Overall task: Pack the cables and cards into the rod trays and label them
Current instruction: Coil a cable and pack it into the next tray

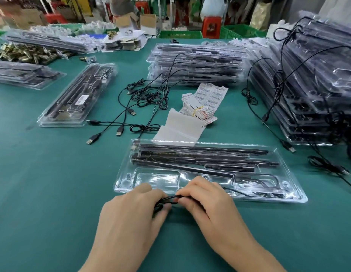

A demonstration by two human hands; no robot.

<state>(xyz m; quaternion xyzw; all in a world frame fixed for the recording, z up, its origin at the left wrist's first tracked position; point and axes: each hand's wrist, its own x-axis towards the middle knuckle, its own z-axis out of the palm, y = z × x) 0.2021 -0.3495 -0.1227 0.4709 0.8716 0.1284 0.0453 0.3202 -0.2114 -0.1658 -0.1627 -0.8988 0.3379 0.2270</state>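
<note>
Both hands are on one cable [167,200]. The left hand [131,214] pinches the coiled end and the right hand [208,201] pinches the other end of the loop, fingers curled tight round it. The bundle is held just short of the near rim of the tray [123,185]; can't tell if it touches the rim.

Its long axis runs 9-to-3, parallel to the tray and the rods [200,154]. The empty pocket [157,178] lies at 12 from the grip, a shade toward 11, so the left hand is nearer.

Judgement: next is a short carry to 12 over the rim. Axes already line up, so no turn is needed.

The pocket at 2 already shows black wire. Spare cables [147,95] sit at 11 and the labels [210,97] at 12–1, both well beyond the tray.
</note>
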